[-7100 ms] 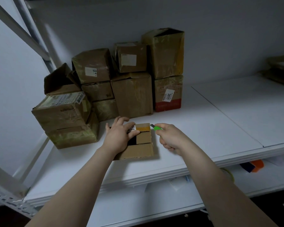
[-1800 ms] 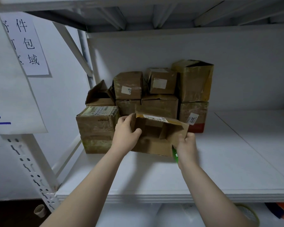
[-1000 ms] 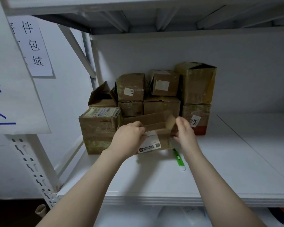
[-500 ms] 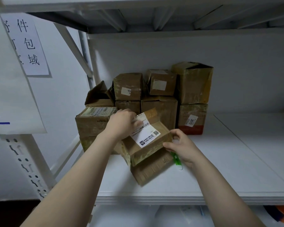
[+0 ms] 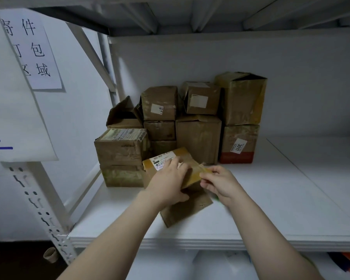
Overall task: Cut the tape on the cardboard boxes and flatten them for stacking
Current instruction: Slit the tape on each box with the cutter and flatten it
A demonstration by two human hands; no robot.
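A small cardboard box (image 5: 185,212), partly collapsed, lies on the white shelf (image 5: 271,209) in front of me, its labelled yellow-taped flap (image 5: 166,157) raised toward the stack. My left hand (image 5: 170,183) lies over the box's middle, fingers curled around it. My right hand (image 5: 218,183) pinches the right edge of the taped flap. A sliver of the green cutter (image 5: 216,198) shows on the shelf just under my right wrist; the rest is hidden.
A stack of several brown cardboard boxes (image 5: 198,136) stands against the back wall behind the small box. A slotted shelf upright (image 5: 42,211) and paper signs (image 5: 28,51) are at the left. An upper shelf runs overhead.
The box has been pressed down flatter onto the shelf. My left hand moved from the label down over the box's middle, and my right hand rose from the box's lower side to the flap edge.
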